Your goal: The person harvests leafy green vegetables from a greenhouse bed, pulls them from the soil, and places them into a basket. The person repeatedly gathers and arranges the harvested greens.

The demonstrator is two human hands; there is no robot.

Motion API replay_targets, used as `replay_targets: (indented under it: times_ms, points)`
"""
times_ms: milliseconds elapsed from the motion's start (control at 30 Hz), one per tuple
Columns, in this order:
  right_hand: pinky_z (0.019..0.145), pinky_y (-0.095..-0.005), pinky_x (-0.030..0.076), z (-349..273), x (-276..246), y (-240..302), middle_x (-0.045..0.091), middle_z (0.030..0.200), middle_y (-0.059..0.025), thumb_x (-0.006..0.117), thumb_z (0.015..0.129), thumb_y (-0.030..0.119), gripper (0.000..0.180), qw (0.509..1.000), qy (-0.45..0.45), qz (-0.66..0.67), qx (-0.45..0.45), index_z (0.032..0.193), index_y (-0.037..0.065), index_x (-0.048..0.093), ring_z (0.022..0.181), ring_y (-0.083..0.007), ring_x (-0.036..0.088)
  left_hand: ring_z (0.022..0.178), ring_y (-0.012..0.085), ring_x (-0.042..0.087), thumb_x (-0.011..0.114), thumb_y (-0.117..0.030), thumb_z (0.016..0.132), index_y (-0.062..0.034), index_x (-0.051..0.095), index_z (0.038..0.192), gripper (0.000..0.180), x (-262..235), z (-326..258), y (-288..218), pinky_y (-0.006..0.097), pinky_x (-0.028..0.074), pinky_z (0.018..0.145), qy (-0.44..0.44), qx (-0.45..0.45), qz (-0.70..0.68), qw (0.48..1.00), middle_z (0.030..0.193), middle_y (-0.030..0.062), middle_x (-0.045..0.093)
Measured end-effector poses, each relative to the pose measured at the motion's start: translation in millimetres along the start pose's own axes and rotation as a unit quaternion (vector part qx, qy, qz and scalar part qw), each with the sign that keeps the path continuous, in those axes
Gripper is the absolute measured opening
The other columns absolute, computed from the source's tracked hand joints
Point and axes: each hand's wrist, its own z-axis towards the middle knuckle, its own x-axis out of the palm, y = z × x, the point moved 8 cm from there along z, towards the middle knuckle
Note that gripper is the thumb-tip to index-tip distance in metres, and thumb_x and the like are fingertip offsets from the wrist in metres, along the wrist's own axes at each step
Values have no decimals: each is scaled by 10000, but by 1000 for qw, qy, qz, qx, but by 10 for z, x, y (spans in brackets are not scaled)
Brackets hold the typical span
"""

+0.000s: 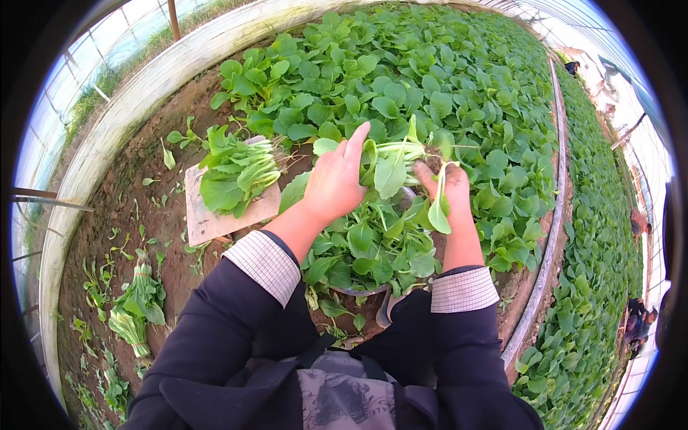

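Head view, from the left: two tied bundles of greens (138, 304) lie on brown soil (172, 215) among scattered leaves. Right of them, a pale flat board (208, 221) bears a stack of greens (240, 172), roots pointing right. Next, the left hand (335, 183) grasps the leafy part of a bunch of greens (393, 165), one finger extended upward; its palm side is hidden. This bunch spans the gap between the hands, above a heap of loose greens (373, 247) near the knees. At its root end, the right hand (448, 188) is pinched around the stems, a leaf drooping over its fingers. Beyond spreads a dense leafy bed (430, 72), bordered at right by a pale rail (550, 236).
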Motion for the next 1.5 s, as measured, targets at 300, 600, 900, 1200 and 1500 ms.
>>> replay_targets:
  times_ms: [300, 600, 900, 1200, 1500]
  points:
    - [521, -256, 397, 72, -101, -463, 575, 790, -10, 733, 794, 261, 369, 877, -106, 439, 163, 1062, 70, 566, 610, -120, 484, 928, 407, 559, 712, 0, 625, -79, 245, 1427, 932, -166, 4, 150, 455, 468, 838, -17, -59, 15, 998, 1072, 225, 519]
    - [917, -347, 473, 229, -317, -761, 634, 1089, -232, 645, 806, 434, 551, 969, 3, -244, 32, 1127, -12, 605, 1039, -307, 622, 900, 367, 530, 688, 28, 611, -72, 298, 1411, 896, -299, 164, 278, 442, 442, 821, -53, 27, 106, 993, 1002, 175, 507]
    - [821, -289, 485, 149, 192, -196, 666, 986, -178, 594, 908, 272, 384, 991, -93, 92, -25, 1093, -64, 604, 910, -207, 633, 877, 346, 531, 690, 21, 593, -72, 270, 1431, 942, -46, 119, -2, 416, 455, 812, -12, 79, 107, 991, 986, 147, 486]
    - [756, -459, 484, 325, -627, -852, 662, 923, -155, 662, 784, 232, 194, 914, -93, -381, 102, 896, 73, 651, 769, -392, 605, 865, 361, 535, 690, 24, 612, -69, 262, 1428, 926, -183, 130, 135, 426, 459, 806, -47, 51, 80, 994, 996, 166, 486]
    - [741, -375, 481, -182, 214, 480, 575, 886, -95, 680, 759, 98, 132, 935, -62, -194, -292, 861, 65, 603, 833, -298, 577, 912, 359, 544, 697, 16, 610, -88, 247, 1441, 950, -125, 80, 10, 422, 468, 824, -17, 62, 70, 995, 1044, 172, 480]
